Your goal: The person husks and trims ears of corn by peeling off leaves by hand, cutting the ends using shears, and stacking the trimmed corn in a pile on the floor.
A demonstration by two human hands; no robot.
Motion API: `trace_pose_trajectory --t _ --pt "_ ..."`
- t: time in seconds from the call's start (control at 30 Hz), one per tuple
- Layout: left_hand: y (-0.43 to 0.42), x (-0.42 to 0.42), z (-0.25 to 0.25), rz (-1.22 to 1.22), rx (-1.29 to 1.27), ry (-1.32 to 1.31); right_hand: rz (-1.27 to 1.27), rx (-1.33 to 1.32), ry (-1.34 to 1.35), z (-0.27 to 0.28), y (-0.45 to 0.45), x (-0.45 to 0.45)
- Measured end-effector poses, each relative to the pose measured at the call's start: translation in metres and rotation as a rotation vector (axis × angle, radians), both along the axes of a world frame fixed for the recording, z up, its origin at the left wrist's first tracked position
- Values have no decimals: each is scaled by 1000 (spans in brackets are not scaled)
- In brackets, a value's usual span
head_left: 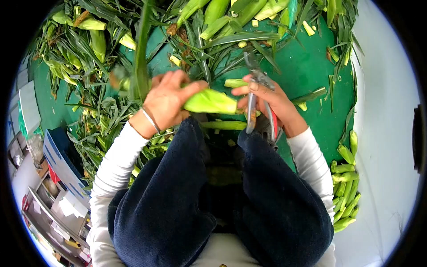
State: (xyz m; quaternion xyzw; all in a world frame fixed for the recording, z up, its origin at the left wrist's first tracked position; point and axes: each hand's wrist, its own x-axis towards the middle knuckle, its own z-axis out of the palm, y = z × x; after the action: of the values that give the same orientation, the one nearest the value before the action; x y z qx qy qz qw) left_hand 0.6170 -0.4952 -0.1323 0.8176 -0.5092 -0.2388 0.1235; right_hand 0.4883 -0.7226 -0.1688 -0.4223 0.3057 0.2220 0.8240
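Note:
My left hand point(167, 100), with a white band at the wrist, is closed around a green-husked ear of corn point(211, 102). The ear lies almost level above my knees, its pale blunt end facing right. Leaves and a blurred tip stick out past the left side of that hand. In my right hand point(273, 95) are pruning shears point(259, 78), blades pointing away from me and grey-and-red handles hanging toward my knees. The right fingertips are close to the ear's blunt end; whether they touch it I cannot tell. A short pale-green stalk piece point(235, 83) shows beside those fingers.
Husk leaves and unhusked ears point(93, 38) are heaped on the green floor point(311, 66) at left and ahead. Trimmed ears point(344, 191) are stacked at right along a white wall point(387, 133). Shelving with papers point(58, 213) stands at lower left. Another green stalk point(224, 125) lies by my knees.

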Motion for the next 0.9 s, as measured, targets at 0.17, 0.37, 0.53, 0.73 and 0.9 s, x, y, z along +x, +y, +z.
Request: trace_pose_trajectory --t 0.17,0.37,0.53,0.73,0.9 --pt "-14 -7 2 20 -40 -38 117 111 -170 -5 28 4" --pt "85 58 -50 933 -311 259 -19 -56 -158 -20 26 -23" --pt "-1 -21 -39 1308 -538 1495 180 -236 -367 -18 54 -20" --pt "7 -5 -58 842 -594 712 318 -705 -464 11 23 -3" --pt "20 16 -29 357 -345 336 379 -930 -539 21 1 14"
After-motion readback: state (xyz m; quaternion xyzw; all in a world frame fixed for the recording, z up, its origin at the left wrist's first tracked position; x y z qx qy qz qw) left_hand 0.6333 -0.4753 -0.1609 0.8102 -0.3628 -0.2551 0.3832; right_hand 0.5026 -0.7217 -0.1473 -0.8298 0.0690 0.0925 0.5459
